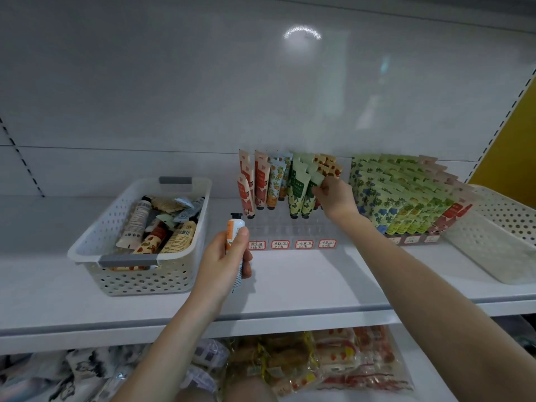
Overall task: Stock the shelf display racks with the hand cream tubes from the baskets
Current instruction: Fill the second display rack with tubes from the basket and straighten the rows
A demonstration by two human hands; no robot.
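My left hand [224,261] grips a white and orange hand cream tube [235,227] upright, black cap on top, in front of the clear display rack [290,227]. My right hand [336,200] reaches into that rack and pinches the top of a green tube [311,187] standing cap-down in its third column. Red, blue-orange, green and tan tubes fill the rack's back rows. A white perforated basket [145,274] at the left holds several loose tubes.
A second rack [406,198] at the right is packed with green, blue and red tubes. Beyond it lies another white basket [499,236]. The white shelf board [319,280] carries all of this. Packaged snacks [319,361] lie on the shelf below.
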